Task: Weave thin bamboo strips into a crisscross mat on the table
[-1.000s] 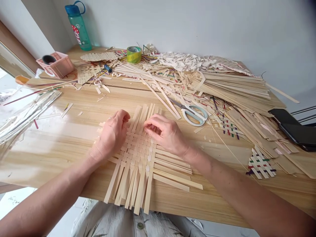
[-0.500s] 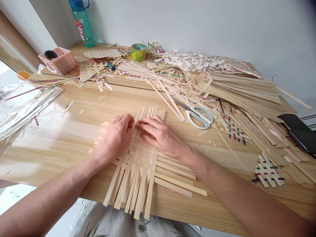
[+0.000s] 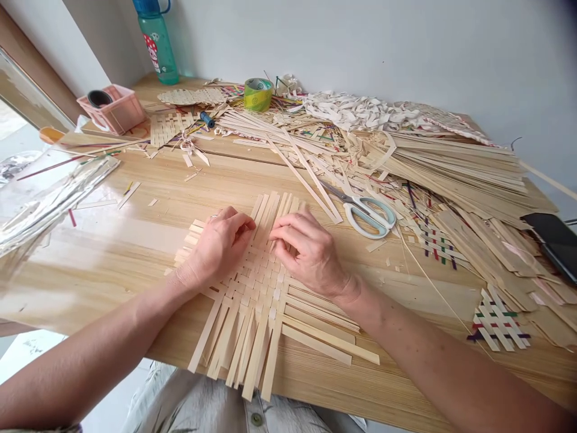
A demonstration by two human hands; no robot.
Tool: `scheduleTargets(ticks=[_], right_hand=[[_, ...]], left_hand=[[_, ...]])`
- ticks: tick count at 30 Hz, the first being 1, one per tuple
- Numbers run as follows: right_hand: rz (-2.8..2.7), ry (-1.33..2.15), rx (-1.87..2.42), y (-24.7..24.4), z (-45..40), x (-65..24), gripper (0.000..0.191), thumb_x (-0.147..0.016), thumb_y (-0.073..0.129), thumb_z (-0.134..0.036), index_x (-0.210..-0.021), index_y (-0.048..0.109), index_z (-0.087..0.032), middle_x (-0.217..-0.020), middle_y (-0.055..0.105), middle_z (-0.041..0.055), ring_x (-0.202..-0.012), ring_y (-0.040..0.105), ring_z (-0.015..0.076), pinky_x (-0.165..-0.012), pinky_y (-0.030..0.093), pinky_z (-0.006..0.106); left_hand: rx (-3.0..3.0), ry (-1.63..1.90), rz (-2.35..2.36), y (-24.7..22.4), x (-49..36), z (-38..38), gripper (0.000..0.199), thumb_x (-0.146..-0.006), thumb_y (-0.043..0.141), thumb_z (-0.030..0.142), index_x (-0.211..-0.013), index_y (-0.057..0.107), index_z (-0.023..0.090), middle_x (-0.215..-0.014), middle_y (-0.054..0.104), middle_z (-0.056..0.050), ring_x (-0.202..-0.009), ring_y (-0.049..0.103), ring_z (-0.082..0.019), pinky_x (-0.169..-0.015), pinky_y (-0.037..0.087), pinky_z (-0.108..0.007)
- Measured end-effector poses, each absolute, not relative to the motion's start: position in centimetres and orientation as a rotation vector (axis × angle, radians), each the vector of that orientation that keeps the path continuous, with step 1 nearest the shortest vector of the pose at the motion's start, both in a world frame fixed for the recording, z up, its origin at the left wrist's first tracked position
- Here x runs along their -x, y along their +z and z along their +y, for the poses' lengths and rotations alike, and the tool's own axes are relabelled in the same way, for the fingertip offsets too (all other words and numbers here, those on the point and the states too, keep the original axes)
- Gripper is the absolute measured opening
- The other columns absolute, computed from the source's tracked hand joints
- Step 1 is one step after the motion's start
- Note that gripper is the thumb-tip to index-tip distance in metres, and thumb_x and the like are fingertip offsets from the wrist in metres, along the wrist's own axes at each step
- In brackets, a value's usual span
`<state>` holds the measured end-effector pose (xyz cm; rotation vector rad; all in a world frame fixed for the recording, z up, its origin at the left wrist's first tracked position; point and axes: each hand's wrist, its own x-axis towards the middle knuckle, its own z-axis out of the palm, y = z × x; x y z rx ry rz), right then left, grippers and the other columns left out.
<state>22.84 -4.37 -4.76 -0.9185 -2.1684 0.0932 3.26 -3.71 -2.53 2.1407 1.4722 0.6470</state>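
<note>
A half-woven mat of pale flat wooden strips (image 3: pixel 246 282) lies at the table's near edge, its loose strip ends fanning out on all sides. Over its upper left part rests my left hand (image 3: pixel 223 243), fingers curled in and a ring on one of them. My right hand (image 3: pixel 309 249) is bent over the upper right part, thumb and fingertips drawn close together among the upright strips (image 3: pixel 265 213). Whatever either set of fingertips pinches is hidden. A short gap with bare strips lies between the two hands.
Scissors (image 3: pixel 367 213) lie right of the mat. Behind are long strips (image 3: pixel 455 165), green-yellow tape (image 3: pixel 258 95), white ribbon (image 3: pixel 356 111), a pink basket (image 3: pixel 119 111) and a teal bottle (image 3: pixel 160 51). A phone (image 3: pixel 552 243) and a small woven piece (image 3: pixel 498 319) are at right.
My right hand has moved right, away from my left hand, and its fingers have curled more. My left hand has shifted slightly right. The view has turned a little.
</note>
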Motion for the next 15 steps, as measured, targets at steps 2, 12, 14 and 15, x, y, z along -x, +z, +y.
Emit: scheduleTargets(ticks=[2,12,14,15], right_hand=[[-2.196,0.131,0.937,-5.0,-4.4,-22.9,0.024,-0.082,0.050,0.001,-0.085,0.062,-0.020,-0.086,0.065,0.0062,-0.085,0.057,0.0216,-0.079,0.050,0.036],[-2.190,0.171,0.949,-5.8,-4.3,-22.9,0.022,-0.083,0.054,-0.002,-0.086,0.069,-0.019,-0.087,0.067,0.0074,-0.085,0.058,0.0222,-0.077,0.052,0.036],[-2.200,0.173,0.945,-5.8,-4.4,-23.0,0.022,-0.085,0.055,-0.002,-0.087,0.070,-0.018,-0.088,0.068,0.0078,-0.085,0.057,0.0220,-0.077,0.051,0.036],[-2.207,0.171,0.936,-5.8,-4.4,-23.0,0.022,-0.085,0.055,-0.003,-0.087,0.070,-0.018,-0.089,0.069,0.0077,-0.085,0.057,0.0220,-0.076,0.051,0.036]], left_hand=[[-2.080,0.653,1.488,-2.4,-3.6,-3.3,0.019,-0.088,0.052,0.020,-0.091,0.071,0.018,-0.087,0.064,-0.004,-0.076,0.059,-0.015,-0.074,0.048,-0.029],[-1.999,0.529,1.582,-1.7,-5.5,-2.0,0.011,-0.081,0.062,0.019,-0.073,0.068,0.015,-0.078,0.060,-0.002,-0.069,0.052,-0.014,-0.065,0.039,-0.027],[-2.026,0.514,1.549,-1.7,-5.2,-2.0,0.014,-0.081,0.064,0.022,-0.070,0.067,0.015,-0.075,0.059,-0.001,-0.068,0.051,-0.013,-0.063,0.038,-0.027],[-2.041,0.511,1.524,-1.7,-5.0,-1.9,0.015,-0.081,0.064,0.024,-0.068,0.066,0.015,-0.074,0.058,-0.001,-0.067,0.050,-0.013,-0.063,0.037,-0.027]])
